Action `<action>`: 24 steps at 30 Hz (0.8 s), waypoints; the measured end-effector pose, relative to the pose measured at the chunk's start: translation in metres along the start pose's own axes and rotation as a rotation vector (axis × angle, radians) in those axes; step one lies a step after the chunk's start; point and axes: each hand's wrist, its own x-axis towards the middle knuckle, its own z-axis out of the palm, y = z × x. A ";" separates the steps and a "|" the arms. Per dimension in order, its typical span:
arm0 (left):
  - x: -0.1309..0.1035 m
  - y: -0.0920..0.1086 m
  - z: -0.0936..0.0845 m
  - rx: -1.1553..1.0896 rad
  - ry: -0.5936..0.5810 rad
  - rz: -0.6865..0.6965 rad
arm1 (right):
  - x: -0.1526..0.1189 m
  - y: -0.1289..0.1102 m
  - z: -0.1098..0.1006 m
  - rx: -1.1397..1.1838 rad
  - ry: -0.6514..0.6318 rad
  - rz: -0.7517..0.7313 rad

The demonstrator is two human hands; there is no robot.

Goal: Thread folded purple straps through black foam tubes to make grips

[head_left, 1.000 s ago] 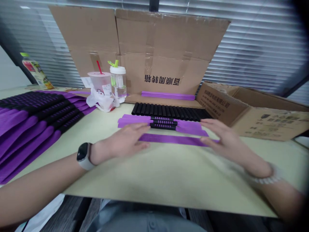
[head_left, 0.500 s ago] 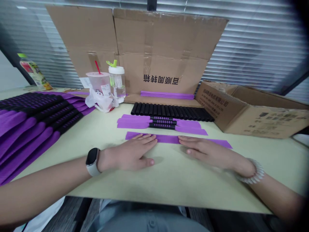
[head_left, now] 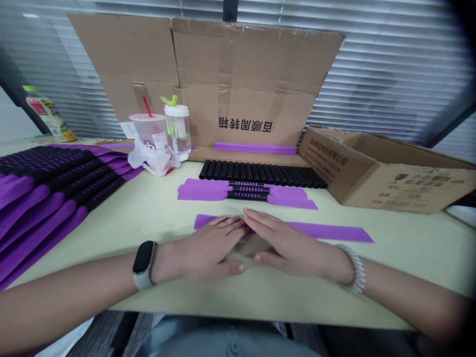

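Observation:
A flat purple strip point(head_left: 330, 232) lies across the table in front of me. My left hand point(head_left: 211, 245) rests on its left part, palm down with fingers stretched out. My right hand point(head_left: 290, 243) lies flat over its middle, fingertips meeting those of the left hand and covering part of the strip. Just beyond are several purple strips with black slotted sleeves point(head_left: 247, 190) round their middles. Behind those, a row of black ribbed tubes point(head_left: 260, 172) lies side by side.
At the left is a large pile of purple strips with black sleeves point(head_left: 63, 183). A pink cup point(head_left: 148, 130) in a plastic bag, a clear bottle point(head_left: 180, 131) and a drink bottle point(head_left: 52, 116) stand behind. An open cardboard box point(head_left: 390, 183) is at the right; folded purple strips point(head_left: 255, 148) lie against upright cardboard point(head_left: 256, 64).
My right hand has slid left until its fingertips meet the left hand's. The purple strip lies a little nearer to me, its right end shifted right.

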 end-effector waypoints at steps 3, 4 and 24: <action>0.001 0.000 -0.001 0.000 -0.011 -0.008 | 0.008 0.000 0.004 0.053 -0.106 -0.029; 0.002 0.001 -0.002 -0.004 -0.014 -0.012 | 0.009 0.002 0.005 0.065 -0.135 -0.035; -0.006 -0.011 -0.006 0.013 -0.054 -0.083 | 0.001 0.014 -0.005 0.023 -0.263 0.020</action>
